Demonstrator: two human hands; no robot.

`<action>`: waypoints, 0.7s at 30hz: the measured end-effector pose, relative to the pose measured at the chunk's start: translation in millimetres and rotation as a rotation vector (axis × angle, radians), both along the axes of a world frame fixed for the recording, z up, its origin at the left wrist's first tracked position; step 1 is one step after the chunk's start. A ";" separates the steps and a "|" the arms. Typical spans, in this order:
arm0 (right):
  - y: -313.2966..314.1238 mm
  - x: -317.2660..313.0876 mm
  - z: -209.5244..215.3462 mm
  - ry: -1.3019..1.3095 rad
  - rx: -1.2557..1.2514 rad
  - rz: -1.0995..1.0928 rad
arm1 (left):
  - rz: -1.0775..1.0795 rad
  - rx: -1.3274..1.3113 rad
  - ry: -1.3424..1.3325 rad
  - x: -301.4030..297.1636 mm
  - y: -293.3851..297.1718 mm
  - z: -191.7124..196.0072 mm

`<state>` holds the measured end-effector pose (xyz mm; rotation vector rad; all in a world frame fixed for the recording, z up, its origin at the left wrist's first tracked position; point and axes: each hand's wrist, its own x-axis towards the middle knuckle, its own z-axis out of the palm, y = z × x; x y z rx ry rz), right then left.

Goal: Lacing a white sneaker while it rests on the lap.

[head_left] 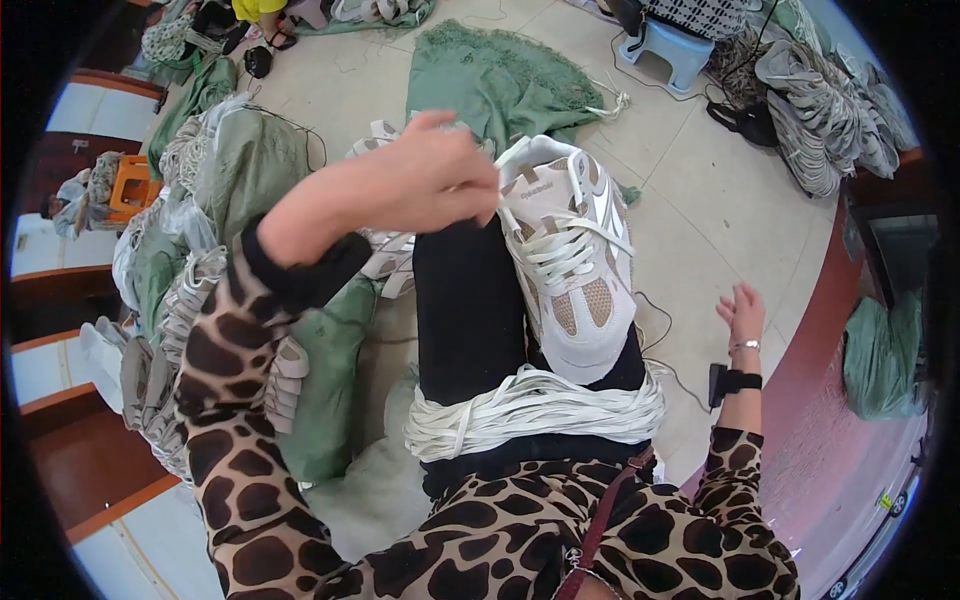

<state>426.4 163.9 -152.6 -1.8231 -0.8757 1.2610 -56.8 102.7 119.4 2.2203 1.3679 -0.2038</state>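
Observation:
A white and beige sneaker (575,270) rests on my black-clad thighs, its toe toward me. White laces (562,250) cross its tongue and run through part of the eyelets. My left hand (435,170) is raised at the shoe's left side, near the collar. Its fingers are curled and slightly blurred, and what they pinch, if anything, is hidden. Out to the right, apart from the shoe, my right hand (742,312) is held up with its fingers apart and nothing visible in them. A thick bundle of loose white laces (530,412) lies across my lap.
Green sacks (325,370) and strung stacks of shoe uppers (195,300) crowd my left. A green cloth sack (490,80) lies on the tiled floor ahead. At the far right are a blue stool (670,52), more uppers (810,120) and a green plastic bag (885,355).

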 end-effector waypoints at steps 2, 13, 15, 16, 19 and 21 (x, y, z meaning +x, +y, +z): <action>17.0 -18.3 29.3 0.054 0.108 0.146 | 0.071 -0.183 -0.191 -12.4 -19.0 15.0; 10.4 -274.5 215.6 0.368 0.676 1.523 | 0.525 -0.144 -0.718 -53.8 -100.3 58.0; 0.2 -307.6 237.2 0.442 0.517 1.784 | 0.537 -0.137 -0.717 -54.2 -109.1 57.3; -0.3 -311.5 248.9 0.442 0.518 1.787 | 0.563 -0.129 -0.714 -55.4 -113.8 55.7; 10.5 -309.9 277.8 0.960 0.221 1.500 | 0.640 -0.135 -0.832 -63.6 -125.2 35.3; 35.8 -286.5 282.2 1.121 0.355 1.304 | 0.691 -0.147 -0.956 -70.8 -132.0 17.4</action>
